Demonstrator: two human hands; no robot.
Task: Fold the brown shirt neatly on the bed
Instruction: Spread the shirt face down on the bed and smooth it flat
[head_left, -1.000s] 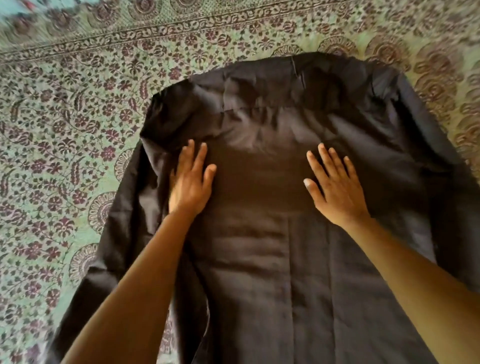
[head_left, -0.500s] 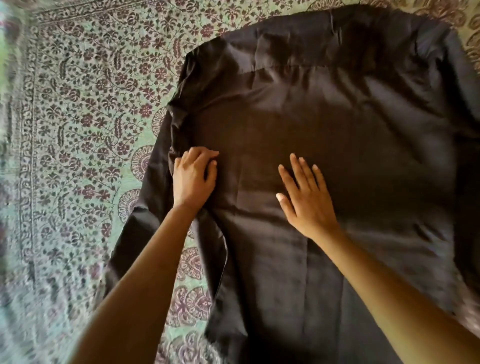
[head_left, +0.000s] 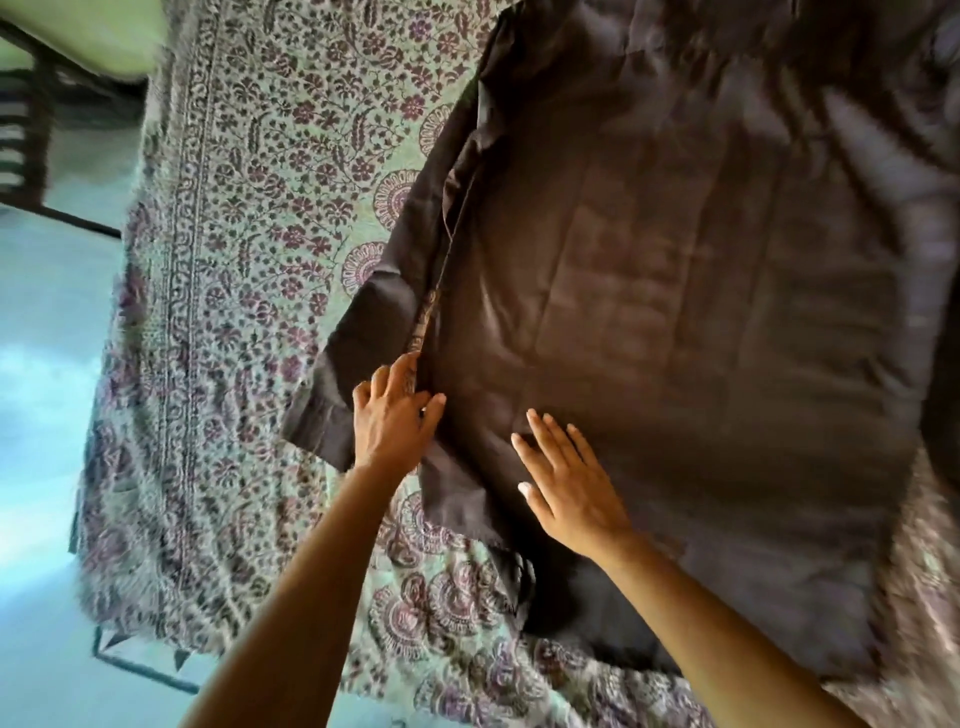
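The brown shirt (head_left: 701, 291) lies spread flat on the patterned bedspread, its collar end far from me and its hem near me. Its left sleeve (head_left: 358, 353) lies alongside the body. My left hand (head_left: 393, 415) sits on the shirt's left side edge, next to the sleeve cuff, with bent fingers and the thumb pinching the cloth there. My right hand (head_left: 569, 480) lies flat with straight, spread fingers on the lower left part of the shirt's body. The shirt's right side runs out of view.
The floral bedspread (head_left: 249, 270) covers the bed; its left edge (head_left: 104, 415) drops to a pale floor (head_left: 41, 415). A dark wooden piece of furniture (head_left: 21, 135) stands at the far left.
Both hands have slid down the shirt from the shoulders toward the hem. My left hand went from flat to gripping the left side edge. The view has swung left.
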